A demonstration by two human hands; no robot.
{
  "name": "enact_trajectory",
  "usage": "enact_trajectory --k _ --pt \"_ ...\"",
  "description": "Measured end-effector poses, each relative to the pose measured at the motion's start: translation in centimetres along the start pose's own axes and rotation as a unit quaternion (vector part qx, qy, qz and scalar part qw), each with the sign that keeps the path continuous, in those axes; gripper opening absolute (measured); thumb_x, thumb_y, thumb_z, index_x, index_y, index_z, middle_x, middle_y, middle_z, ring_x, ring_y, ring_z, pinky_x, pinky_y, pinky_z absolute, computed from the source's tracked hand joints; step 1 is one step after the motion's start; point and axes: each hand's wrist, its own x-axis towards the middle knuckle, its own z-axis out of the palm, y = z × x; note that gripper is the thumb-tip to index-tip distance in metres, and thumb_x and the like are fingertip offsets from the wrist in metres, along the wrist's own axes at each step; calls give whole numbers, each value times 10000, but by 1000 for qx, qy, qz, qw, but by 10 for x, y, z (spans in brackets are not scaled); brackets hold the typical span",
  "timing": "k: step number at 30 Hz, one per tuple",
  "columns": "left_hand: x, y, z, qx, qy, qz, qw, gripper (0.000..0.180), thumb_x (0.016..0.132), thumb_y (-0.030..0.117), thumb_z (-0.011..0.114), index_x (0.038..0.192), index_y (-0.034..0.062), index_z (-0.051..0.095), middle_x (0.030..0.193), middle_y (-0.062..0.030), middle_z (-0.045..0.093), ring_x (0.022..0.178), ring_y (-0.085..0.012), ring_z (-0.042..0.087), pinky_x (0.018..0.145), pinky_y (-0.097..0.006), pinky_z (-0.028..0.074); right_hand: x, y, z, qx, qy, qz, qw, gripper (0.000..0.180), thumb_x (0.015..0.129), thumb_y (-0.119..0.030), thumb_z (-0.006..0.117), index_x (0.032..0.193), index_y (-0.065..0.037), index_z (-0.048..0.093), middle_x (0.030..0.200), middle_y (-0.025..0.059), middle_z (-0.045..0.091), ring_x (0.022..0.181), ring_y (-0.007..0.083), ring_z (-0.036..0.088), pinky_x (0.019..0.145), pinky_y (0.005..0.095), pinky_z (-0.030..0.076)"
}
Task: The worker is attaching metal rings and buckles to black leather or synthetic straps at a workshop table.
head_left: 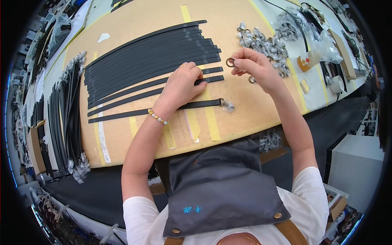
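My right hand [258, 70] pinches a dark metal ring [230, 62] between thumb and fingers, raised just beyond the strap ends. My left hand [183, 84] lies over the black straps, its fingers curled and its thumb and forefinger closed on a black strap [215, 78] near its right end. Nearest me, a separate black strap [130, 116] passes under my left wrist; its right end bears a metal fitting in clear plastic wrap [227, 106]. Beyond my left hand, several more straps [151, 51] lie side by side in a broad row.
A pile of plastic-wrapped metal fittings [261, 43] spreads at the right. Bundled straps with wrapped ends [67, 118] hang over the table's left side. Yellow tape strips [212, 124] mark the tan board. An amber container [309, 61] and a tape roll [336, 85] stand far right.
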Motion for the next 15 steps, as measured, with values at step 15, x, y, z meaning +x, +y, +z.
enact_trajectory --k 15 --pt "-7 0 -34 -361 54 -111 924 197 913 10 735 1103 30 684 940 37 655 826 -10 584 726 -179 494 30 19 34 377 -112 7 919 189 1031 -201 638 1162 -65 645 985 1 678 875 95 676 783 237 547"
